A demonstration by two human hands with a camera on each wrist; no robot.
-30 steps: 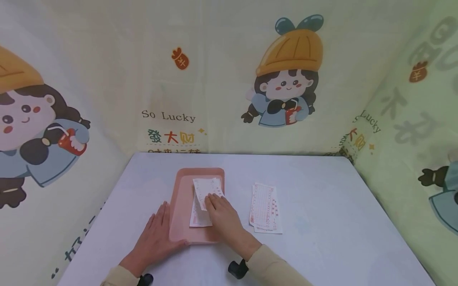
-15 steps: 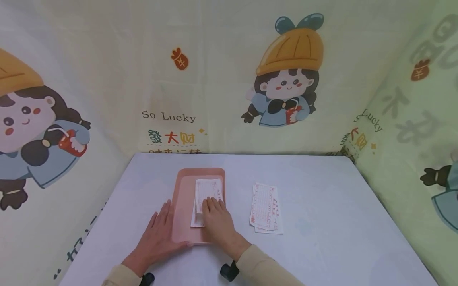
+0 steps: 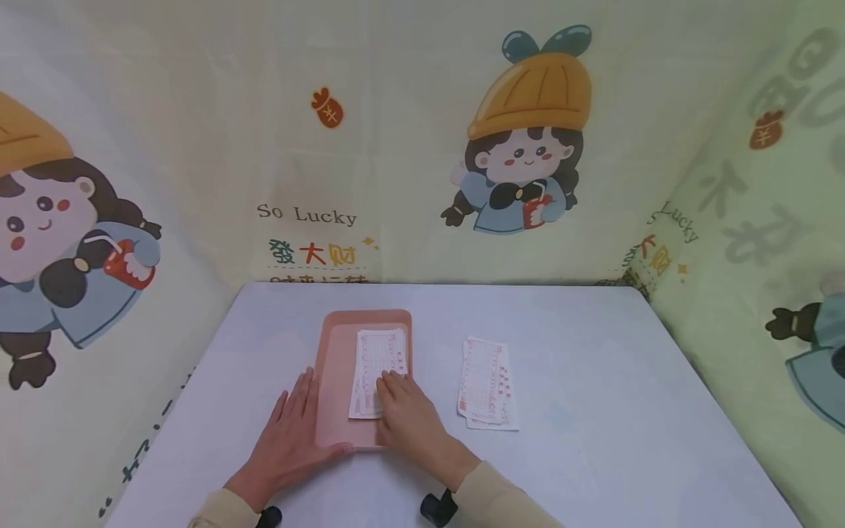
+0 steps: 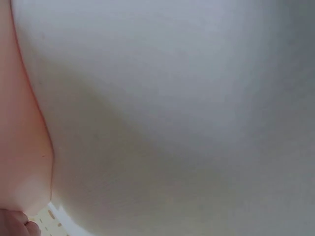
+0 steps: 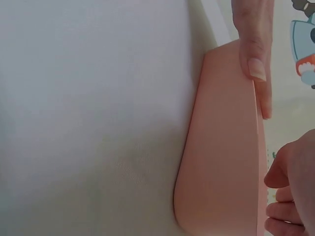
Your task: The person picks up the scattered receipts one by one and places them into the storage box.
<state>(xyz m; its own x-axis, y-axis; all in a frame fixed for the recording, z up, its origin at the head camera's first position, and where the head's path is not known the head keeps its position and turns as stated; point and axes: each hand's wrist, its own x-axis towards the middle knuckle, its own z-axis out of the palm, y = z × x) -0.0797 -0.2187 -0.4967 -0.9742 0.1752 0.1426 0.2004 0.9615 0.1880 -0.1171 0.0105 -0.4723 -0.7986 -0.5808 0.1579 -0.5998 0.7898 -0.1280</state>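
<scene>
A pink tray (image 3: 333, 381) lies on the white table, and a stack of white paper slips with red print (image 3: 379, 345) rests inside it. My left hand (image 3: 284, 440) rests against the tray's left side with straight fingers, its thumb on the near rim. The right wrist view shows that thumb (image 5: 256, 66) touching the tray wall (image 5: 221, 147). Over the lower right of the stack, my right hand (image 3: 412, 422) touches the slips with loosely bent fingers. In the right wrist view its thumb and fingers (image 5: 283, 211) stand apart, with no slip visibly pinched.
Right of the tray lies a second stack of printed slips (image 3: 485, 381), slightly fanned. A cloth with cartoon prints (image 3: 409, 161) hangs behind and beside the white table (image 3: 581, 367). Black wrist devices (image 3: 439, 507) show at both sleeves.
The slip under my right hand was tilted above the tray's stack and now lies flat on it, lined up with the others. My left hand has stayed at the tray's side.
</scene>
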